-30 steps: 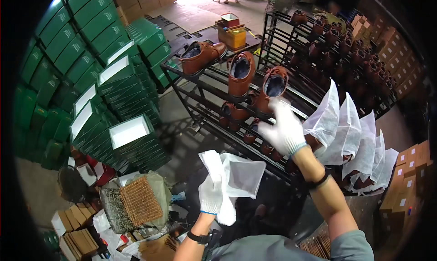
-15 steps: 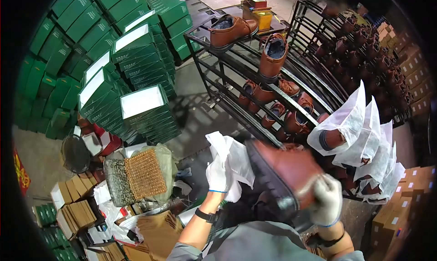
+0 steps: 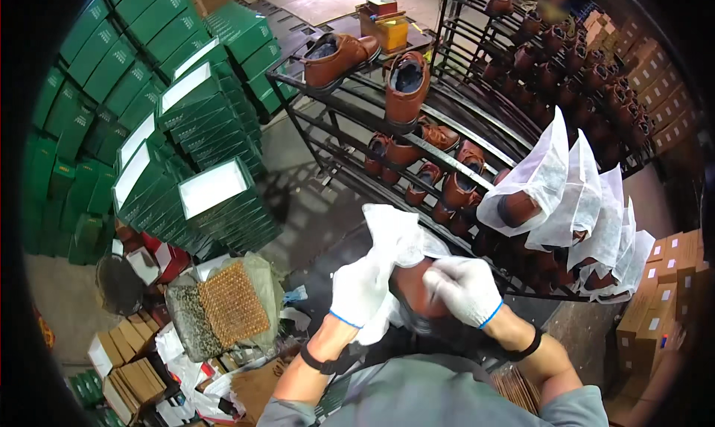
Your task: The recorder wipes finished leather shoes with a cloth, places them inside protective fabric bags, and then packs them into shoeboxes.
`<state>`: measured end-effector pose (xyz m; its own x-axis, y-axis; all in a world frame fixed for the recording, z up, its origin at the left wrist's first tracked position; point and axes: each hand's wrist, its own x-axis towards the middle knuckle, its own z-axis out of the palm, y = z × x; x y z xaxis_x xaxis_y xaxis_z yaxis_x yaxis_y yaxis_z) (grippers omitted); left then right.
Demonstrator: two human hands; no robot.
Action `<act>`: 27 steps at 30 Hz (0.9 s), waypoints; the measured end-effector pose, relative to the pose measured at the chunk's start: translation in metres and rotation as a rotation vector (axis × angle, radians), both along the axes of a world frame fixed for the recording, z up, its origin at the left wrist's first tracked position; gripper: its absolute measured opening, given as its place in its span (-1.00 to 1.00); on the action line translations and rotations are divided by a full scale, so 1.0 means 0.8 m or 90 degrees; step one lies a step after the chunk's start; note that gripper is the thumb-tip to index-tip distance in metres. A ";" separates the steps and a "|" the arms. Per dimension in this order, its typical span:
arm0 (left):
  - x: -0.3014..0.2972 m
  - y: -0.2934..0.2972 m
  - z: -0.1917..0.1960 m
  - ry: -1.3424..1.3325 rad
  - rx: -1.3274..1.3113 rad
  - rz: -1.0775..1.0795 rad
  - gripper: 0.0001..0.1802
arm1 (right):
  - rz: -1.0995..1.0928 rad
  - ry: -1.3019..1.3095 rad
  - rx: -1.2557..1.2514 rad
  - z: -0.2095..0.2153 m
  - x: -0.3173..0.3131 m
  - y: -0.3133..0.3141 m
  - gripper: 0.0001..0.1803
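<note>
Both my hands wear white gloves and meet low in front of my body. My left hand [image 3: 359,291] is closed on a thin white cloth-like bag [image 3: 393,230], which spreads up beyond its fingers. A brown leather shoe [image 3: 411,287], partly blurred, sits between the hands, its far end covered by the bag. My right hand [image 3: 468,291] is closed at the shoe's right side, fingers curled against it; whether it also pinches the bag's edge is hidden.
A black metal rack [image 3: 339,103] ahead carries brown shoes, several under white bags [image 3: 525,177] at right. Green shoeboxes [image 3: 119,92] are stacked at left; open ones [image 3: 216,189] stand nearer. A beaded seat pad [image 3: 232,302] lies at lower left. Cardboard cartons [image 3: 655,308] are piled at right.
The shoe has moved left and turned, and its far end has gone into the bag. My right hand has come in toward my left. The view has shifted slightly to the right.
</note>
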<state>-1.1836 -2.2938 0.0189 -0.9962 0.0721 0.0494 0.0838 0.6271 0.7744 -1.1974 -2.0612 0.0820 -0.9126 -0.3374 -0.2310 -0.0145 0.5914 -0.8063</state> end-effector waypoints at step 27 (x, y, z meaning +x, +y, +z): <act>-0.032 -0.013 -0.081 -0.217 0.646 0.348 -0.63 | -0.001 0.120 0.180 -0.087 -0.080 -0.054 -0.61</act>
<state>-1.2094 -2.3040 -0.0455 -0.8558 -0.2829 -0.4330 -0.3088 -0.3921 0.8665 -1.2612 -2.1045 0.0125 -0.9488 -0.2819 -0.1427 -0.1457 0.7913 -0.5938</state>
